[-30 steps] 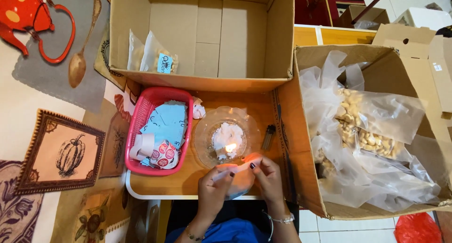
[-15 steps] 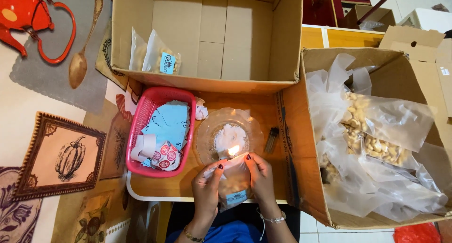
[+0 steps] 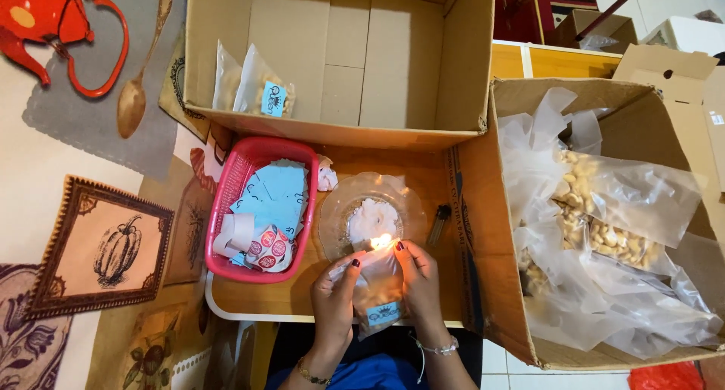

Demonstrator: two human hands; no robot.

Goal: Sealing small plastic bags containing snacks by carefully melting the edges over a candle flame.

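Note:
My left hand (image 3: pixel 336 295) and my right hand (image 3: pixel 419 273) both grip a small clear plastic bag of nuts (image 3: pixel 380 292) with a blue label, held upright over the front of a small wooden table (image 3: pixel 264 299). The bag's top edge sits at a small flame (image 3: pixel 381 241) burning at the near rim of a clear glass bowl (image 3: pixel 370 212) that holds a white candle stub. A dark lighter (image 3: pixel 438 222) lies just right of the bowl.
A pink basket (image 3: pixel 260 209) of blue labels and sticker rolls stands left of the bowl. An open cardboard box (image 3: pixel 340 54) behind holds two filled bags. A box (image 3: pixel 604 224) on the right holds large plastic bags of nuts.
The small bag has been lifted from low over the table edge and its top now meets the flame. Both hands moved slightly up and forward with it.

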